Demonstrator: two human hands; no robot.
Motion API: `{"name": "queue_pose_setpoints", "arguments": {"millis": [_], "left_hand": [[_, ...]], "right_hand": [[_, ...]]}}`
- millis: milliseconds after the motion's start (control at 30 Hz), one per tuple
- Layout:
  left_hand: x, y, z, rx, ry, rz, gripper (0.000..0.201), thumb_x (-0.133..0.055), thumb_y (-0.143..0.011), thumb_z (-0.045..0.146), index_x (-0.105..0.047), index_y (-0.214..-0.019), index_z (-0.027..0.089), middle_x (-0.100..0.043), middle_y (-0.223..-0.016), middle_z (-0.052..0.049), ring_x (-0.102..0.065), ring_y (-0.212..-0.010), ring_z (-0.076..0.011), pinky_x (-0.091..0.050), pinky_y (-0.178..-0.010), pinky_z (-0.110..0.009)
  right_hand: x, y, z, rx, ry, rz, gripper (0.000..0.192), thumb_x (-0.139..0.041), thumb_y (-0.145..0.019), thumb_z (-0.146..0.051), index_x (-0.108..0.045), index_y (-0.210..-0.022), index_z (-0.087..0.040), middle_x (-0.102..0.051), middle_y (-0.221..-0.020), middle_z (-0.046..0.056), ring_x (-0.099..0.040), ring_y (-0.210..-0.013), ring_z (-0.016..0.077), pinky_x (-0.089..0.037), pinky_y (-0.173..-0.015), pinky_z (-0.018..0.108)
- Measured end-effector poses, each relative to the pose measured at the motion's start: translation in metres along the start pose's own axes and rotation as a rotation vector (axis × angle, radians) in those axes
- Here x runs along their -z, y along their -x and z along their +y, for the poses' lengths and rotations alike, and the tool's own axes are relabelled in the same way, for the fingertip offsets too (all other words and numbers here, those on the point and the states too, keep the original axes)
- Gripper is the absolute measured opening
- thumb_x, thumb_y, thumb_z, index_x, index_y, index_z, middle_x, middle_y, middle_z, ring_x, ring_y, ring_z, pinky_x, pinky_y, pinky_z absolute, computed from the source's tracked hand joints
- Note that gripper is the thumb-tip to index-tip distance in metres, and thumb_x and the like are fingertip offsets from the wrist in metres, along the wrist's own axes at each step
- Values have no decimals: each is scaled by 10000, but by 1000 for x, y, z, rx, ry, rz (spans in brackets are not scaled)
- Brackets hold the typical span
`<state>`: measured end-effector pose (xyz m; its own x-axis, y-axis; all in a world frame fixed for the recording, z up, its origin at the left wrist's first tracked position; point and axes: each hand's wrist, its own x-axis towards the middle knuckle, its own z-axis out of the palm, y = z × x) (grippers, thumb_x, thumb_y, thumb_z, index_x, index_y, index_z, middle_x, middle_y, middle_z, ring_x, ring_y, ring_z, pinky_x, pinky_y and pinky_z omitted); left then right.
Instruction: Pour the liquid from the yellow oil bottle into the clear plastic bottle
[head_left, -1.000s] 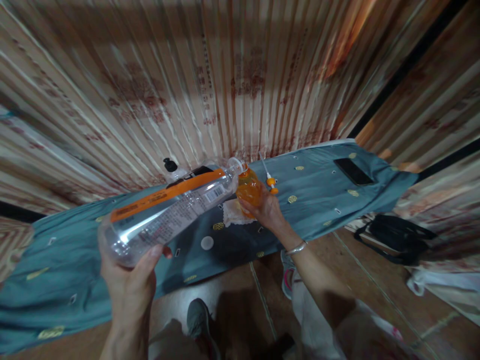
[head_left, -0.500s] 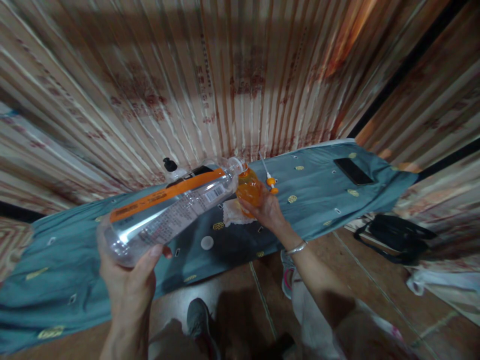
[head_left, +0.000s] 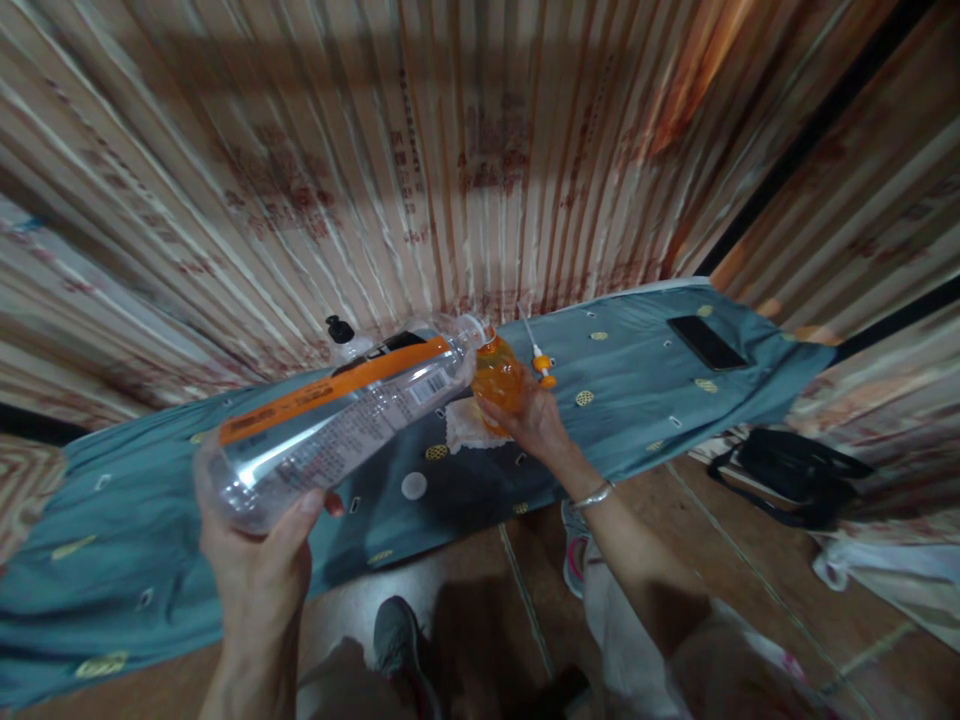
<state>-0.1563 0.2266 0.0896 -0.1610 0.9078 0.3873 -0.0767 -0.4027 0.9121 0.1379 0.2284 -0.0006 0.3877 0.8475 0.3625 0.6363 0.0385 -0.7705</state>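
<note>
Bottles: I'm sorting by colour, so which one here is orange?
The small orange bottle gripped by the right hand. The large clear bottle tilted in the left hand only carries an orange label stripe.

Bottle [head_left: 337, 420]: clear, with an orange band and white barcode label. Small container [head_left: 497, 380]: orange. Cloth [head_left: 637, 385]: blue-grey, dotted with small yellow and white motifs. Phone [head_left: 706, 343]: black. Wall [head_left: 450, 150]: ribbed, cream with rust-red streaks. Bag [head_left: 795, 475]: black.

We see a barcode and tiny print on the big bottle [head_left: 337, 415], too blurry to read.
</note>
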Motion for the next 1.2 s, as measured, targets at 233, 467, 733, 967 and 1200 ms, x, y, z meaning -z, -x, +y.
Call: {"name": "queue_pose_setpoints", "arguments": {"millis": [233,467,733,967,1200], "left_hand": [[0,1,1,1,34,1,788,-1045,-539,354,-745,-1263,278,-680,-1199,-58,-613,-740,-150,-549,-434,-214],[-1,1,0,-12,23,-12,761,-1041,-570,372,-750,-1270,301,-683,-1227,-54,-622,-761,-154,-558,-450,-213],[-1,0,-1,-11,31,-3,756,-1051,-546,384,-750,-1235,309,-680,-1182,-38,-612,-740,-151,-556,-441,-219],[0,1,-5,11,48,2,801,-1042,-562,373,-737,-1301,317,-683,-1233,-48,-602,-776,-163,-558,-441,-223],[-9,3,-6,60,109,20,693,-1016,-566,370,-743,-1200,300,-686,-1130,-41,-581,-759,-156,-511,-434,-190]], "right_hand": [[1,0,-1,-3,-4,-7,712,-828,-859,-449,-623,-1440,-92,-791,-1287,268,-779,-1207,432,-652,-1041,582],[1,0,3,8,-66,-9,719,-827,-856,-456,-604,-1482,-182,-799,-1305,216,-771,-1234,426,-628,-1071,649],[-3,0,9,18,-87,11,750,-852,-843,-494,-610,-1467,-156,-792,-1301,241,-771,-1220,447,-634,-1062,651],[-6,-1,13,61,-73,13,735,-844,-862,-485,-599,-1483,-179,-801,-1292,212,-776,-1217,409,-640,-1056,598],[-6,-6,15,55,15,-4,754,-844,-856,-513,-602,-1469,-149,-800,-1270,231,-789,-1166,429,-656,-1003,583]]}}
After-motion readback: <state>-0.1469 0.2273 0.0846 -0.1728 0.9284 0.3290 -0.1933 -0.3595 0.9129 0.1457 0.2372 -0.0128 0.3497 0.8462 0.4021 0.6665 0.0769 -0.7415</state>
